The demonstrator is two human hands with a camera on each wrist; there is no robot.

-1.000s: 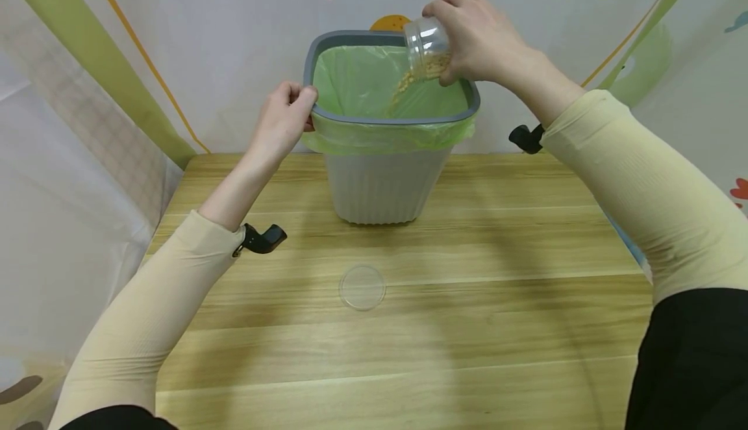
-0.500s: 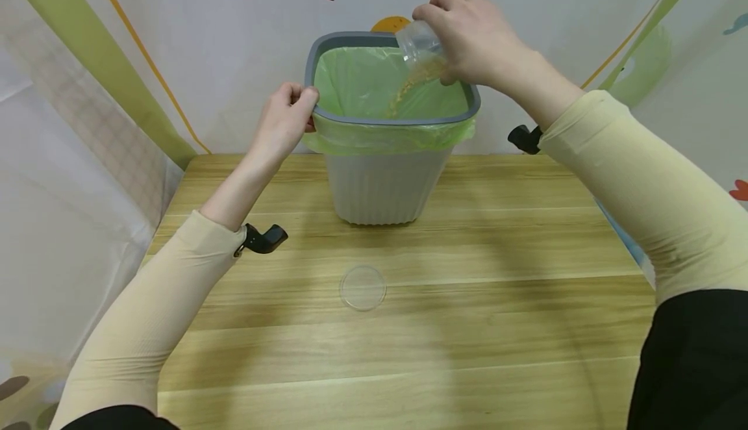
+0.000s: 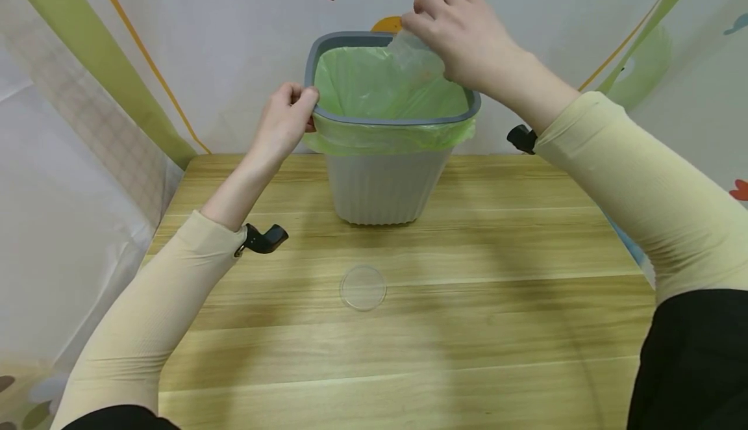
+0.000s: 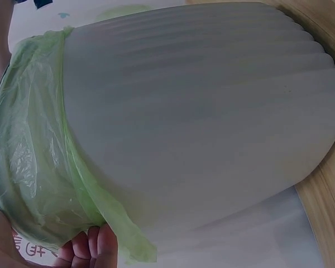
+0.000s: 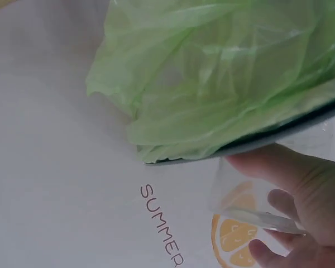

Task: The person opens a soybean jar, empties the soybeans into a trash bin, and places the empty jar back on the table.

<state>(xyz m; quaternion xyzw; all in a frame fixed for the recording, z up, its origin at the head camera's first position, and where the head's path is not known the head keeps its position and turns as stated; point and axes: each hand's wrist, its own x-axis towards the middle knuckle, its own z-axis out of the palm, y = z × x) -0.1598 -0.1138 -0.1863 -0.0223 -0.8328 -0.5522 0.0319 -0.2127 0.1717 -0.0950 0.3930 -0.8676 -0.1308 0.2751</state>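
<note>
A grey trash can (image 3: 380, 186) with ribbed sides stands at the table's back, lined with a green plastic bag (image 3: 356, 82) folded over its rim. My left hand (image 3: 286, 118) grips the rim at its left corner, thumb on top and fingers (image 4: 103, 245) below, against the bag. Over the can's right side my right hand (image 3: 470, 43) holds a clear jar (image 3: 411, 53), its mouth tipped down into the can and blurred in the head view. From the right wrist, the see-through jar (image 5: 229, 192) shows behind the rim, with fingers curled round it. The can's bottom is hidden.
A clear round lid (image 3: 363, 288) lies flat on the wooden table (image 3: 497, 339) in front of the can. Behind the can hangs a white printed cloth (image 3: 245, 34). Black wrist cameras (image 3: 265, 239) jut from both sleeves.
My right hand has tilted the jar further down and moved it slightly left. Yellow grains were pouring from it earlier; no stream shows now. My left hand has stayed on the rim.
</note>
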